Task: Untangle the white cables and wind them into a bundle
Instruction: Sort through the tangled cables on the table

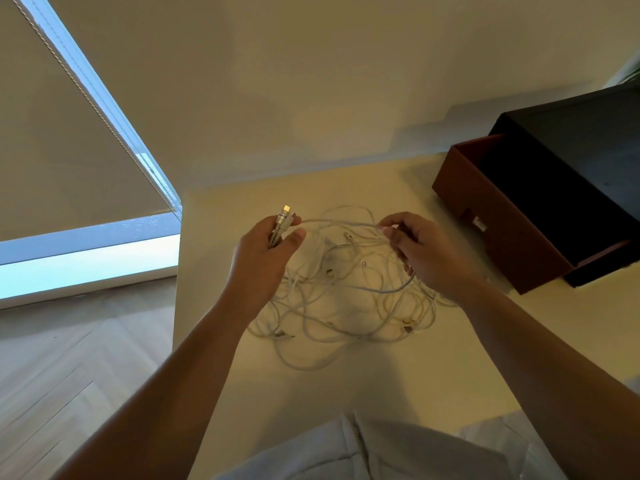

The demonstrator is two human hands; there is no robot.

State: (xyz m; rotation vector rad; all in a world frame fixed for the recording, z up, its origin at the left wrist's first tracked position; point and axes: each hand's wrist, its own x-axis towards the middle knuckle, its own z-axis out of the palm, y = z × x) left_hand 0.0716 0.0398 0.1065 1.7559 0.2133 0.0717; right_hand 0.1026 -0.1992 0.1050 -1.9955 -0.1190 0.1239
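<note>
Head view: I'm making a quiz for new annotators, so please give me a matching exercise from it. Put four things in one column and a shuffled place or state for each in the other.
Things:
1. left hand
2. right hand
3. tangle of white cables
4. brown box

Places or states:
A. lies loose on the table
B. grips a bunch of plug ends
C. stands open, dark inside, at the table's right
D. pinches a single strand

Pairs: 1-B, 2-D, 3-A, 4-C.
</note>
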